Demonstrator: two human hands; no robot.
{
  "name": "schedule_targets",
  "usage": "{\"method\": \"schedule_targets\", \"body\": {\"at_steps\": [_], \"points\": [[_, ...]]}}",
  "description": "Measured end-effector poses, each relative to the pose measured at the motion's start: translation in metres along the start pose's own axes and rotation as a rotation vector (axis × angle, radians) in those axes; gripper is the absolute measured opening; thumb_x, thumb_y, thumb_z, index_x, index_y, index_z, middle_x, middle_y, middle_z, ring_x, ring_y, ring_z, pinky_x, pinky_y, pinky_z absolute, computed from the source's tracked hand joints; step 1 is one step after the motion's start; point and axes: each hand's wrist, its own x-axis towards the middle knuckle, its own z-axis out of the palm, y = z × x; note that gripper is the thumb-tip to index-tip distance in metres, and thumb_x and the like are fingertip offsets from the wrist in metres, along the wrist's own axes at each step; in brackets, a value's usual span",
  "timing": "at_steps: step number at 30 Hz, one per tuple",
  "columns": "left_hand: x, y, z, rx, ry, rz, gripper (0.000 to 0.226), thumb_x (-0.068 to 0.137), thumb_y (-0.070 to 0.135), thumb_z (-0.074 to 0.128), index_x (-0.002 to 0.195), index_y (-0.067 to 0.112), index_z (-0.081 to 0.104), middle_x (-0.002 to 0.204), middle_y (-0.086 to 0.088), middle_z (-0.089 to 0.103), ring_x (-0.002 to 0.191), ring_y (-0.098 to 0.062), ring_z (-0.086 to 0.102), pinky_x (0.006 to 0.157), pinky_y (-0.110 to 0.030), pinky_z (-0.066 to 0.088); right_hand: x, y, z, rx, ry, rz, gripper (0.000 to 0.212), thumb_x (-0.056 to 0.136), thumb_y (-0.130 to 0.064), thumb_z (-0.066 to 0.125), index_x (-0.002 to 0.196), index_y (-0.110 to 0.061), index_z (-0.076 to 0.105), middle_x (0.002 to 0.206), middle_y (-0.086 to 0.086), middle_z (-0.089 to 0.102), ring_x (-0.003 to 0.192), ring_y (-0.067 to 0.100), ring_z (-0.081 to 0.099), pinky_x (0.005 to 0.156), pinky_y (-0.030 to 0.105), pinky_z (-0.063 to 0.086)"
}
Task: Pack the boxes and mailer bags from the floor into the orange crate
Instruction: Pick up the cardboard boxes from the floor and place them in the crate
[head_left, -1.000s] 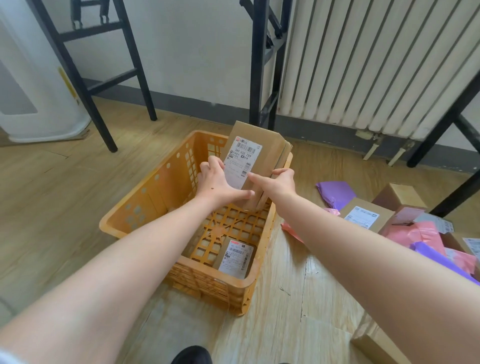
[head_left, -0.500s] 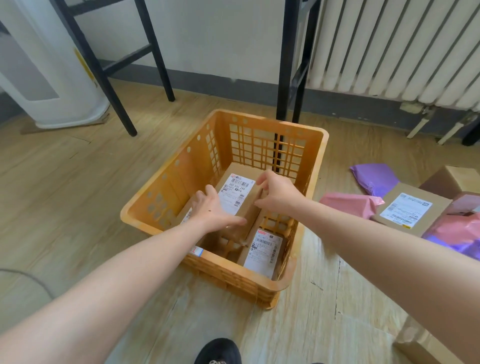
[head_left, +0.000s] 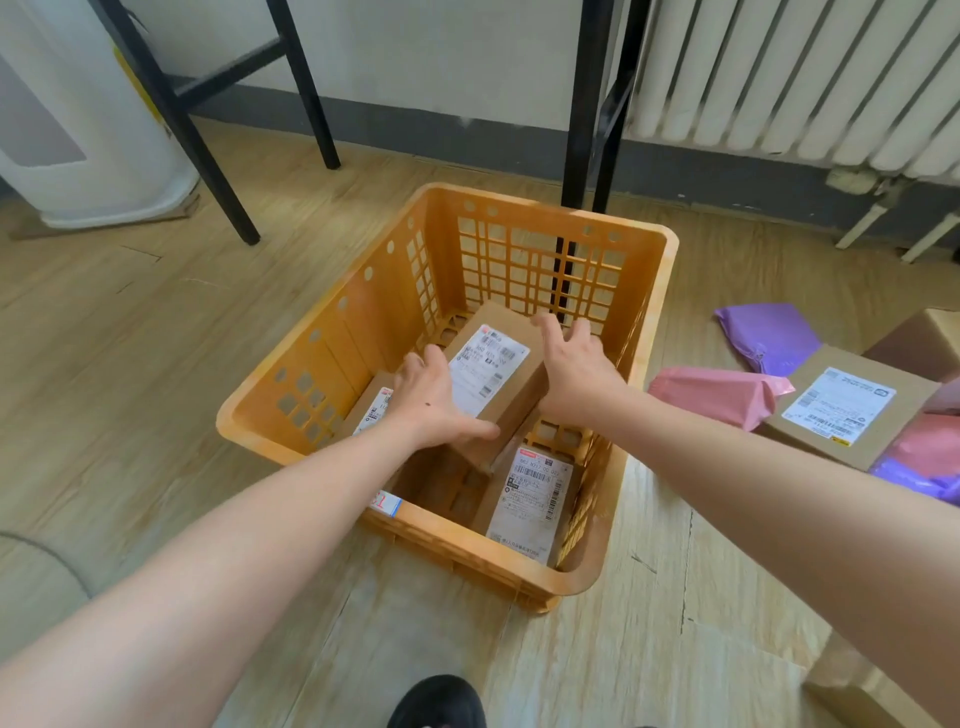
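The orange crate (head_left: 582, 571) stands on the wood floor in the middle of the view. A labelled cardboard box (head_left: 493, 374) lies tilted inside it, propped on two other labelled boxes, one at the near right (head_left: 530, 493) and one at the left (head_left: 374, 410). My left hand (head_left: 431, 405) rests against the tilted box's left side, thumb along its near corner. My right hand (head_left: 571, 369) hovers at the box's right side with fingers spread. On the floor to the right lie a purple mailer bag (head_left: 763, 338), a pink mailer bag (head_left: 717, 389) and a labelled box (head_left: 841, 410).
More pink and purple bags (head_left: 930, 457) and a brown box (head_left: 924, 338) sit at the right edge. Another carton (head_left: 857, 686) is at the bottom right. Black frame legs (head_left: 576, 130) stand just behind the crate, a radiator (head_left: 779, 78) beyond, a white appliance (head_left: 78, 130) far left.
The box went from above the crate's far rim down into the crate. My right hand's fingers have spread off it, and my left hand has loosened.
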Motion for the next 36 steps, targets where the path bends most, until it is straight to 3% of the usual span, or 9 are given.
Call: {"method": "schedule_targets", "body": {"at_steps": [4, 15, 18, 21, 23, 25, 29, 33, 36], "points": [[0.018, -0.003, -0.024, 0.131, 0.033, 0.230, 0.088, 0.053, 0.057, 0.082, 0.110, 0.015, 0.030, 0.112, -0.003, 0.031, 0.103, -0.019, 0.032, 0.086, -0.029, 0.038, 0.006, 0.006, -0.009, -0.307, 0.078, -0.106, 0.106, 0.072, -0.019, 0.076, 0.148, -0.030, 0.003, 0.150, 0.020, 0.010, 0.142, 0.041, 0.011, 0.113, 0.054, 0.026], [0.055, -0.010, -0.026, 0.470, 0.145, 0.385, 0.098, 0.049, 0.053, 0.081, 0.123, 0.011, 0.032, 0.128, -0.010, 0.033, 0.118, -0.028, 0.032, 0.108, -0.042, 0.030, 0.026, 0.013, -0.002, -0.227, 0.000, -0.032, 0.107, 0.073, -0.007, 0.070, 0.151, -0.028, -0.001, 0.153, 0.021, 0.008, 0.140, 0.040, 0.017, 0.109, 0.050, 0.034], [0.062, -0.010, -0.025, 0.484, 0.184, 0.347, 0.101, 0.049, 0.057, 0.079, 0.124, 0.009, 0.032, 0.127, -0.012, 0.034, 0.115, -0.030, 0.034, 0.105, -0.042, 0.033, 0.030, 0.006, 0.006, -0.240, 0.003, 0.006, 0.101, 0.074, -0.005, 0.068, 0.150, -0.021, 0.003, 0.147, 0.021, 0.016, 0.133, 0.037, 0.025, 0.101, 0.045, 0.042], [0.065, -0.009, -0.025, 0.434, 0.188, 0.257, 0.103, 0.049, 0.061, 0.077, 0.125, 0.008, 0.031, 0.124, -0.013, 0.036, 0.110, -0.030, 0.037, 0.095, -0.040, 0.040, 0.035, -0.005, 0.017, -0.259, -0.044, 0.031, 0.076, 0.079, -0.009, 0.065, 0.140, -0.012, 0.020, 0.134, 0.017, 0.032, 0.122, 0.033, 0.038, 0.090, 0.038, 0.046], [0.065, -0.004, -0.026, 0.344, 0.185, 0.172, 0.105, 0.049, 0.064, 0.076, 0.124, 0.008, 0.031, 0.123, -0.013, 0.037, 0.109, -0.031, 0.039, 0.091, -0.041, 0.043, 0.039, -0.013, 0.023, -0.358, -0.206, -0.029, 0.061, 0.084, -0.013, 0.061, 0.136, -0.007, 0.031, 0.129, 0.014, 0.042, 0.116, 0.031, 0.047, 0.083, 0.036, 0.047], [0.064, 0.004, -0.028, 0.242, 0.174, 0.091, 0.107, 0.048, 0.067, 0.075, 0.125, 0.008, 0.030, 0.122, -0.012, 0.038, 0.109, -0.031, 0.041, 0.089, -0.042, 0.044, 0.038, -0.021, 0.028, -0.527, -0.473, -0.166, 0.065, 0.083, -0.019, 0.068, 0.139, -0.012, 0.037, 0.131, 0.009, 0.048, 0.117, 0.027, 0.052, 0.086, 0.036, 0.050], [0.063, 0.015, -0.024, 0.004, 0.112, -0.088, 0.112, 0.049, 0.067, 0.077, 0.131, 0.011, 0.026, 0.126, -0.012, 0.037, 0.116, -0.031, 0.039, 0.085, -0.038, 0.040, 0.023, -0.022, 0.050, -0.864, -0.709, -0.435, 0.107, 0.069, -0.027, 0.083, 0.151, -0.027, 0.014, 0.150, 0.009, 0.025, 0.131, 0.033, 0.038, 0.096, 0.047, 0.048], [0.061, 0.009, -0.023, -0.044, 0.088, -0.150, 0.111, 0.050, 0.067, 0.077, 0.130, 0.011, 0.025, 0.128, -0.012, 0.037, 0.118, -0.032, 0.039, 0.090, -0.039, 0.041, 0.008, -0.016, 0.073, -1.061, -0.717, -0.638, 0.102, 0.079, -0.021, 0.074, 0.151, -0.032, 0.003, 0.157, 0.011, 0.007, 0.141, 0.039, 0.020, 0.101, 0.052, 0.042], [0.056, 0.002, -0.025, -0.049, 0.084, -0.159, 0.112, 0.049, 0.068, 0.077, 0.130, 0.012, 0.025, 0.127, -0.012, 0.037, 0.117, -0.032, 0.039, 0.089, -0.040, 0.042, 0.002, -0.023, 0.080, -1.184, -0.718, -0.716, 0.095, 0.085, -0.027, 0.068, 0.152, -0.029, 0.001, 0.159, 0.010, 0.001, 0.143, 0.044, 0.008, 0.109, 0.062, 0.027]]}}
